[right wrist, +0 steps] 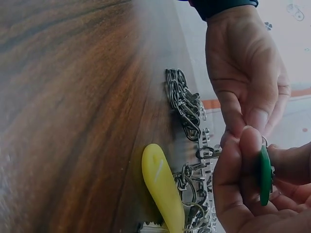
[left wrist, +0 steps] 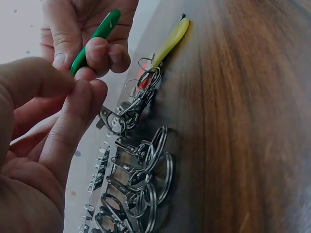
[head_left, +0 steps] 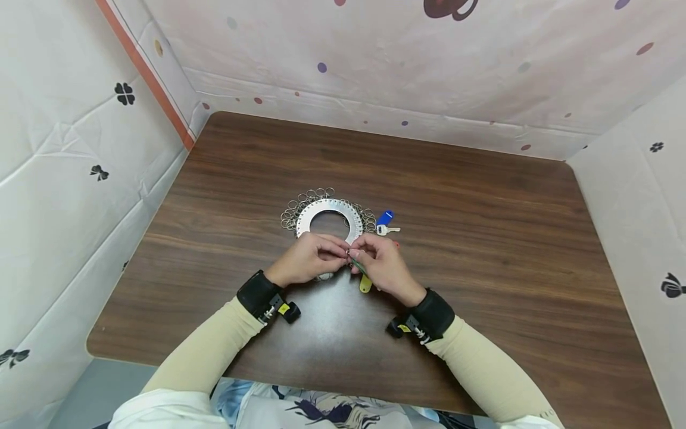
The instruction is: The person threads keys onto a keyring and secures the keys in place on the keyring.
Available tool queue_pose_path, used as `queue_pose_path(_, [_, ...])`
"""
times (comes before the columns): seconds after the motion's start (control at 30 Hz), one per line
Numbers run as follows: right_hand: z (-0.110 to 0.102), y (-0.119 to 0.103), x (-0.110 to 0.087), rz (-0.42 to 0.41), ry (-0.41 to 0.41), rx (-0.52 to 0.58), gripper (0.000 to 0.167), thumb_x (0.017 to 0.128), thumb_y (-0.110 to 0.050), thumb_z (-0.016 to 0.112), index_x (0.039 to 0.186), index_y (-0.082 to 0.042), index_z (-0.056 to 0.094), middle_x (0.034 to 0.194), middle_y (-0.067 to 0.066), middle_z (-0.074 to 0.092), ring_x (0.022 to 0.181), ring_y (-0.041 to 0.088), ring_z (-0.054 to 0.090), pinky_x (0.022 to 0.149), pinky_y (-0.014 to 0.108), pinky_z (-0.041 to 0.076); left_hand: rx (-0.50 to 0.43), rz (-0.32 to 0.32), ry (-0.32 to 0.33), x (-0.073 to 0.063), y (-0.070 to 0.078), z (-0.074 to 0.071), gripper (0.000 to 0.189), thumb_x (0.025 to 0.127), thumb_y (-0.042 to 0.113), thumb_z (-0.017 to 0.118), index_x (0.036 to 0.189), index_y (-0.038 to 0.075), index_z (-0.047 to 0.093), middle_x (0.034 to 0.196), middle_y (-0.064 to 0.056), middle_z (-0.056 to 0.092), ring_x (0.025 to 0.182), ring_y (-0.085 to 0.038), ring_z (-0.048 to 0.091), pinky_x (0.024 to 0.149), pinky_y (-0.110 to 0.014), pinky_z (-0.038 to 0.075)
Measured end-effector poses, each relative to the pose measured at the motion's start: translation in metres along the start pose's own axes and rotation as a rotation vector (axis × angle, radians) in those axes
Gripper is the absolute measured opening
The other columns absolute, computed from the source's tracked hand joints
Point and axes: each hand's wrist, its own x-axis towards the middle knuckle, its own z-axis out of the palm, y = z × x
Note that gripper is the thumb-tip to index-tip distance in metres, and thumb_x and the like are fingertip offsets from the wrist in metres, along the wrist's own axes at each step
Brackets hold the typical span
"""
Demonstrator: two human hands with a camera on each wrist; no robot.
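My right hand point(head_left: 386, 266) pinches a green key tag point(right wrist: 265, 177) between thumb and fingers. Meeting it fingertip to fingertip, my left hand point(head_left: 311, 256) pinches at the tag's end, where a bit of a metal ring point(right wrist: 264, 140) shows; the fingers hide most of it. Just beyond both hands lies a silver ring-shaped key holder point(head_left: 327, 205), with many clips and split rings point(left wrist: 155, 174) around its edge. A yellow key tag point(right wrist: 163, 187) hangs from it beside my right hand.
A blue key tag point(head_left: 385, 217) and a silver key point(head_left: 387, 229) lie at the holder's right. Something red point(left wrist: 144, 80) shows behind the yellow tag. The brown wooden table point(head_left: 482, 238) has patterned cloth walls point(head_left: 375, 89) at its back and sides.
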Motion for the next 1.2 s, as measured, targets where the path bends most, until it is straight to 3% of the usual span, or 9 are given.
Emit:
queue_pose_path(0.2, [0.001, -0.001, 0.0, -0.006, 0.006, -0.011, 0.008, 0.101, 0.002, 0.061, 0.097, 0.006, 0.067, 0.091, 0.026, 0.074, 0.069, 0.026, 0.072, 0.058, 0.028, 0.058, 0.045, 0.02, 0.013, 0.001, 0.003, 0.0, 0.012, 0.087, 0.002, 0.08, 0.099, 0.002, 0.082, 0.109, -0.012, 0.079, 0.105, -0.025, 0.074, 0.095, -0.031, 0.06])
queue_pose_path(0.47, [0.002, -0.001, 0.0, 0.002, 0.022, 0.007, 0.009, 0.101, 0.001, 0.061, 0.098, 0.007, 0.067, 0.093, 0.03, 0.073, 0.068, 0.024, 0.071, 0.055, 0.029, 0.059, 0.043, 0.022, 0.057, 0.0, 0.002, 0.005, 0.009, 0.097, 0.008, 0.071, 0.098, 0.005, 0.08, 0.114, -0.011, 0.079, 0.113, -0.026, 0.073, 0.106, -0.038, 0.056])
queue_pose_path(0.73, [0.003, 0.0, 0.001, -0.006, 0.036, 0.039, 0.008, 0.1, 0.002, 0.062, 0.098, 0.008, 0.067, 0.091, 0.027, 0.074, 0.067, 0.022, 0.07, 0.06, 0.029, 0.061, -0.041, -0.019, 0.097, 0.0, 0.002, 0.01, 0.014, 0.099, 0.008, 0.07, 0.105, 0.002, 0.079, 0.101, -0.011, 0.081, 0.091, -0.02, 0.078, 0.087, -0.026, 0.062])
queue_pose_path(0.97, [0.003, -0.003, 0.0, -0.003, 0.041, 0.039, 0.009, 0.101, 0.001, 0.062, 0.096, 0.007, 0.066, 0.085, 0.024, 0.073, 0.064, 0.018, 0.069, 0.055, 0.028, 0.058, -0.075, -0.047, 0.046, -0.002, 0.003, 0.006, 0.013, 0.094, 0.004, 0.074, 0.104, 0.0, 0.08, 0.118, -0.015, 0.078, 0.114, -0.028, 0.075, 0.101, -0.03, 0.058])
queue_pose_path(1.2, [0.003, -0.004, 0.001, 0.016, 0.026, 0.042, 0.011, 0.102, -0.001, 0.061, 0.096, 0.007, 0.067, 0.086, 0.024, 0.073, 0.064, 0.015, 0.068, 0.058, 0.029, 0.06, -0.052, 0.001, 0.013, -0.003, 0.005, 0.002, 0.015, 0.094, 0.003, 0.073, 0.107, -0.002, 0.08, 0.12, -0.02, 0.076, 0.114, -0.032, 0.074, 0.099, -0.03, 0.06])
